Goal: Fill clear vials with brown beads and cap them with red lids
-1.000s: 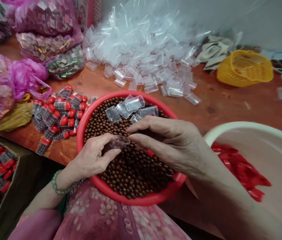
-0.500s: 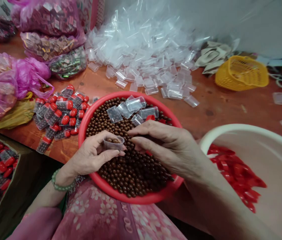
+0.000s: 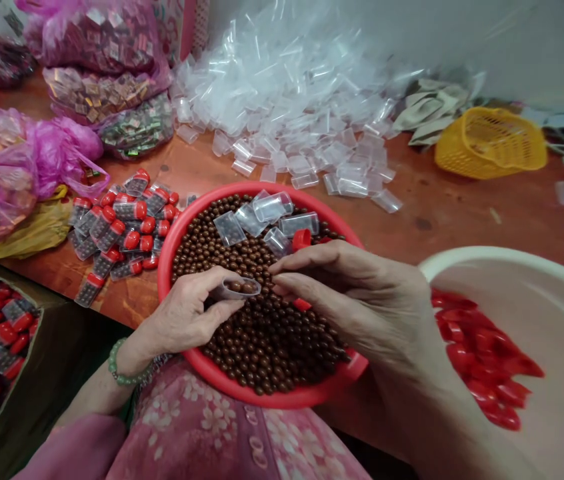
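Left hand [image 3: 187,313] holds clear vial [image 3: 237,288] over brown beads [image 3: 267,347].

Left hand: the left hand [image 3: 187,313] has rolled over, and the clear plastic tube [image 3: 239,288] in its grip, nearly upright with its mouth up half a second ago, now tips almost level.

Tube contents: the brown beads [image 3: 242,287] that sat at the bottom now lie along the tube's lower side.

Right hand: the right hand [image 3: 357,300] has slid toward the tube, and its fingers [image 3: 292,270] now sit just beside the tube's end.

Red cap: a red cap [image 3: 301,239], not showing a second ago, now sits in plain view on the beads in the red plastic basin [image 3: 282,398], just above the right hand.
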Available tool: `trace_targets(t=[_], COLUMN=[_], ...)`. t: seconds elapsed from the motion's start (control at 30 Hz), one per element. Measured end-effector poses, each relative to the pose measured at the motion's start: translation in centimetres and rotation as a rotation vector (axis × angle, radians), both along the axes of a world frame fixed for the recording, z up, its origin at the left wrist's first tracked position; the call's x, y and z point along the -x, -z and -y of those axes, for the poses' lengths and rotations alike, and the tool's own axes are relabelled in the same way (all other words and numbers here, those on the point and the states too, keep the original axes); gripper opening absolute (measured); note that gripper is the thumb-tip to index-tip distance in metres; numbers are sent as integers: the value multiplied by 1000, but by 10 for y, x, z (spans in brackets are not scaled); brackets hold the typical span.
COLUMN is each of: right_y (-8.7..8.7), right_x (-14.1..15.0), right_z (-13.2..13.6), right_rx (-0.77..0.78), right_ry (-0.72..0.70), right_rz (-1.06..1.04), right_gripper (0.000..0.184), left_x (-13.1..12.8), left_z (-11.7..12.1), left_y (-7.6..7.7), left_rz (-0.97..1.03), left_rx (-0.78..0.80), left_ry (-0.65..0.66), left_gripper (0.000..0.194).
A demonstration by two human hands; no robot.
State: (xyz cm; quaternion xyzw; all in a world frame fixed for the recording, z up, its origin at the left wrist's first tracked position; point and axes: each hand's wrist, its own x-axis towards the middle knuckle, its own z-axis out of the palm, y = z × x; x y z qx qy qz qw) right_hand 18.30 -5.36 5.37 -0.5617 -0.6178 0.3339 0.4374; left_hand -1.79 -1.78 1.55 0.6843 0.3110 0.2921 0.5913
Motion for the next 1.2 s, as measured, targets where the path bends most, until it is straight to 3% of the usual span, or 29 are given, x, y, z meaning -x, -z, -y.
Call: trace_targets(t=[0.13,0.33,0.53,1.0,1.2], right_y=[-6,-8,-4,-1,3], right_x=[9,19,19,22,25], right_z=[0,-5,-6,-8,-13], right_rx=[-150,-244,-216,-131,-254], right_ry=[-14,-40,17,-31,-171], right_rz=[9,84,9,48,194], right_gripper=[12,13,21,15,12], left_x=[-2,-6,-10,-13,-10], left_z=[1,3,4,4,3], left_y=[2,3,5,9,11], left_rz=[41,142,278,248,157], left_rx=[78,256,492,393,274], left_ry=[-19,-17,13,-36,-41], left_gripper=[17,16,16,10,10])
